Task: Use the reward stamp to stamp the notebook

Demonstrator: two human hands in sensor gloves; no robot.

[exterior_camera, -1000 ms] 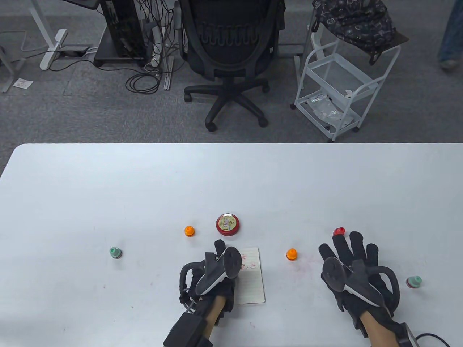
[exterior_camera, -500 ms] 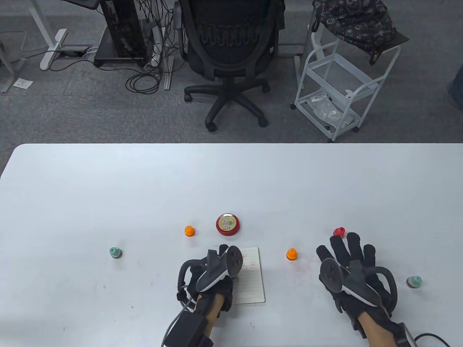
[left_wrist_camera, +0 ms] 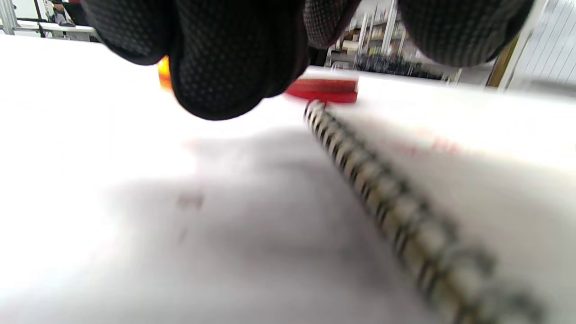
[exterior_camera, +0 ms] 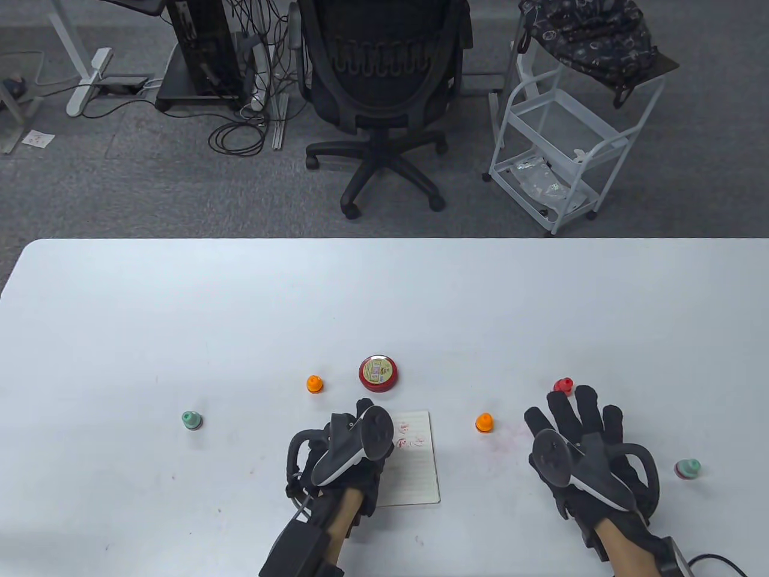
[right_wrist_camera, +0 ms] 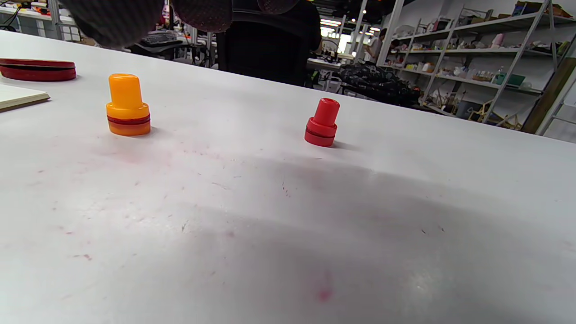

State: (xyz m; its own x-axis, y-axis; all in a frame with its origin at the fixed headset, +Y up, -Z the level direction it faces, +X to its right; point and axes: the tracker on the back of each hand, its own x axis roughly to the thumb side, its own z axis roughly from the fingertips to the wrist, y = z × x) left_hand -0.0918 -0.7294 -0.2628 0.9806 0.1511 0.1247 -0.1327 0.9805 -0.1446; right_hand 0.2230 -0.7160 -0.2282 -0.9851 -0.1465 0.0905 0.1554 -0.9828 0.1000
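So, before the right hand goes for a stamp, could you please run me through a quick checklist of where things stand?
1. Notebook open, flat on table: ok.
2. Left hand beside the notebook's spiral edge; whether it presses the page: cannot tell.
3. Right hand free, fingers spread, holding nothing: ok.
4. Red stamp upright at the right fingertips: ok.
5. Ink pad tin open: not ok, lid on.
6. Blank space left on page below the red marks: ok.

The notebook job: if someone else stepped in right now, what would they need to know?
Left hand: lies on the notebook's left side; its grip is hidden.
Right hand: open, flat on the table, holding nothing.
Red stamp stands at the right fingertips; orange stamp stands between notebook and right hand.
Done: red prints already on the page.
Left: pick a stamp and press again.
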